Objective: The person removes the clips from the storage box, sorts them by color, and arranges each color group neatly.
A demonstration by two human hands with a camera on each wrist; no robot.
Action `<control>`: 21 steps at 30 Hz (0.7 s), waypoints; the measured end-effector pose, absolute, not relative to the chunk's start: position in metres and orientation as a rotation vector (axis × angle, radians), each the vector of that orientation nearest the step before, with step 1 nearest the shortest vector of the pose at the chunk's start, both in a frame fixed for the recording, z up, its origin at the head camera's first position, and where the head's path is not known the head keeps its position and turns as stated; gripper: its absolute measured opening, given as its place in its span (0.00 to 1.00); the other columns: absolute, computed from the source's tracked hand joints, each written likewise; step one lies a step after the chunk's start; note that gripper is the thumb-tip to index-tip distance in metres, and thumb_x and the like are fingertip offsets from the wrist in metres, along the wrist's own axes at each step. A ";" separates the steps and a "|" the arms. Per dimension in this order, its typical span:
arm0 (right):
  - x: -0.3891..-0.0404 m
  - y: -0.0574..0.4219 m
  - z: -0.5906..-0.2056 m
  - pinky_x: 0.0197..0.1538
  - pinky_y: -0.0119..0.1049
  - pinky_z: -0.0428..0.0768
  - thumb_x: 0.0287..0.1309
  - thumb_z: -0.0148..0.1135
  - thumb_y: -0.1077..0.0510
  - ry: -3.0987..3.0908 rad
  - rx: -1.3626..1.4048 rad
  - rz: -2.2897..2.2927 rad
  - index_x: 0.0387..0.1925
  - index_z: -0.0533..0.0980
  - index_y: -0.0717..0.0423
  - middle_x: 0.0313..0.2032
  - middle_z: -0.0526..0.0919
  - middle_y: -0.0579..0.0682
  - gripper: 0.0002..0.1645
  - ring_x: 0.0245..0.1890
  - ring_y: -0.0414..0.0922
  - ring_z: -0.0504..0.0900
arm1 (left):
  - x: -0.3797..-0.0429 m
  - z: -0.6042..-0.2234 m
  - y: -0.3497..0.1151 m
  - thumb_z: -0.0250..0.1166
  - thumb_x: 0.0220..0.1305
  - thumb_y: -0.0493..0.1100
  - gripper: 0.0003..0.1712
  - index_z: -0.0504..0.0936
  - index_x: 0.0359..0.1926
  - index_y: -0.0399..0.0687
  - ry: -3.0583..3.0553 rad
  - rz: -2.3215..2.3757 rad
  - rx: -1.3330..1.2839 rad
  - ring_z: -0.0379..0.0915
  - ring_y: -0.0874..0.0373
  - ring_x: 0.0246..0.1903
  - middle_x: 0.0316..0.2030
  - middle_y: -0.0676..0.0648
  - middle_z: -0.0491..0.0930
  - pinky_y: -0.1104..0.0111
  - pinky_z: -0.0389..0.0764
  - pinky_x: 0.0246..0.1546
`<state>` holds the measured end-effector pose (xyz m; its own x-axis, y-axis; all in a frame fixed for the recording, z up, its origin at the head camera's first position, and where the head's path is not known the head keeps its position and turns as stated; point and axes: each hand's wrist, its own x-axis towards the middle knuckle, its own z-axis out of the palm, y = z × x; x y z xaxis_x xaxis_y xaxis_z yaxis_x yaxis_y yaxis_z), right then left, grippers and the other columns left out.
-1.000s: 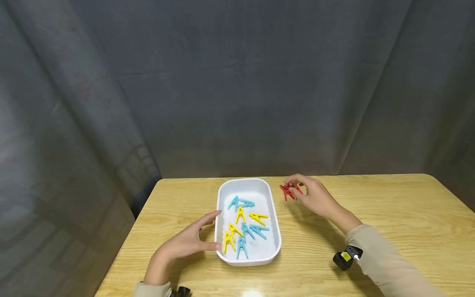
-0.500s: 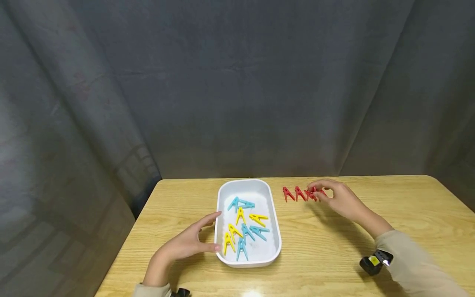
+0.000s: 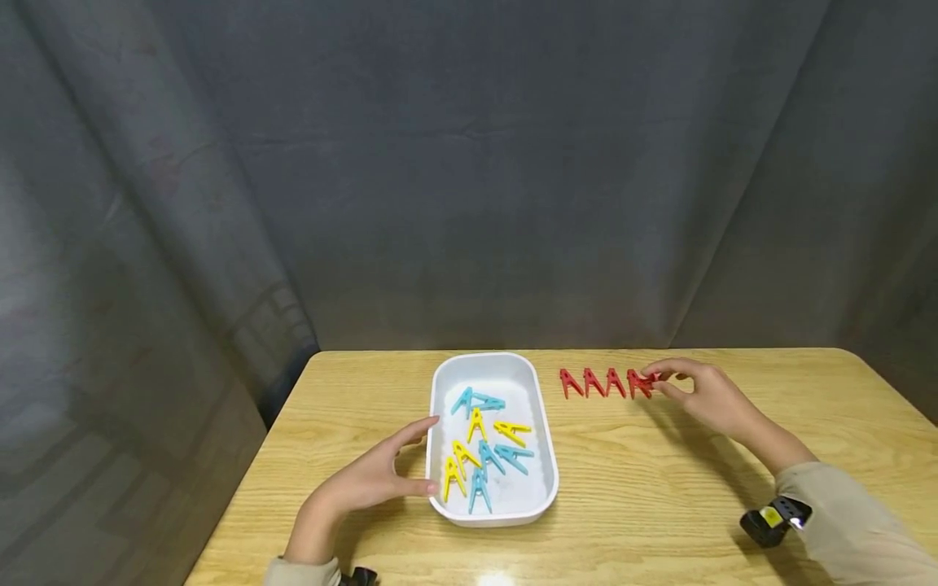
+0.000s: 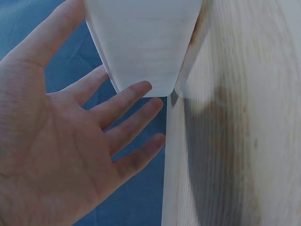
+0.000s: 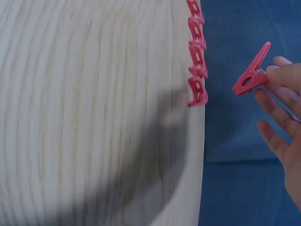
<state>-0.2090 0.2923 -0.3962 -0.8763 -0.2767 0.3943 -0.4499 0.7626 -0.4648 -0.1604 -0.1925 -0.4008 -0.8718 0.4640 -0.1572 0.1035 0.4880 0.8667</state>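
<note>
My right hand (image 3: 707, 396) pinches a red clothespin (image 5: 250, 77) between thumb and fingers, its legs spread, at the right end of a row of red clothespins (image 3: 591, 382). In the right wrist view the held one hangs apart from the row. Several red clothespins (image 5: 197, 61) stand side by side along the far part of the table. My left hand (image 3: 366, 472) is spread at the left side of a white tray (image 3: 542, 488), its thumb and index fingertip right at the rim. The left wrist view shows the palm with loose, extended fingers (image 4: 122, 106) beside the tray wall (image 4: 141, 47).
Inside the tray lie several light blue clothespins (image 3: 479, 491) and several yellow clothespins (image 3: 453, 478), loosely scattered. The wooden table (image 3: 623, 521) ends just behind the red row, against a dark grey curtain (image 3: 484, 179).
My right hand has moved to the right along the red row with a clothespin in its pinch, uncovering the clothespins at the left. The left hand and the tray stay put.
</note>
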 end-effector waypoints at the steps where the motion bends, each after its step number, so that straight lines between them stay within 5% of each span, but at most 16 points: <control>1: -0.210 0.295 -0.397 0.41 0.44 0.79 0.58 0.68 0.68 -2.650 0.561 0.805 0.46 0.84 0.55 0.44 0.86 0.53 0.14 0.44 0.47 0.81 | -0.161 -0.401 -0.192 0.77 0.54 0.48 0.51 0.61 0.75 0.54 2.368 1.338 0.469 0.53 0.38 0.70 0.71 0.40 0.60 0.36 0.56 0.65; 14: -0.221 0.324 -0.422 0.41 0.49 0.82 0.54 0.70 0.70 -2.690 0.528 0.796 0.41 0.85 0.56 0.40 0.87 0.54 0.13 0.41 0.53 0.83 | -0.160 -0.400 -0.191 0.77 0.54 0.49 0.51 0.61 0.75 0.54 2.374 1.331 0.473 0.53 0.37 0.70 0.71 0.38 0.61 0.35 0.55 0.65; 21: -0.232 0.332 -0.432 0.39 0.42 0.84 0.48 0.72 0.73 -2.678 0.560 0.805 0.35 0.85 0.56 0.41 0.87 0.56 0.13 0.41 0.49 0.84 | -0.160 -0.400 -0.192 0.77 0.53 0.50 0.51 0.61 0.75 0.57 2.385 1.307 0.464 0.53 0.38 0.70 0.70 0.38 0.61 0.36 0.55 0.65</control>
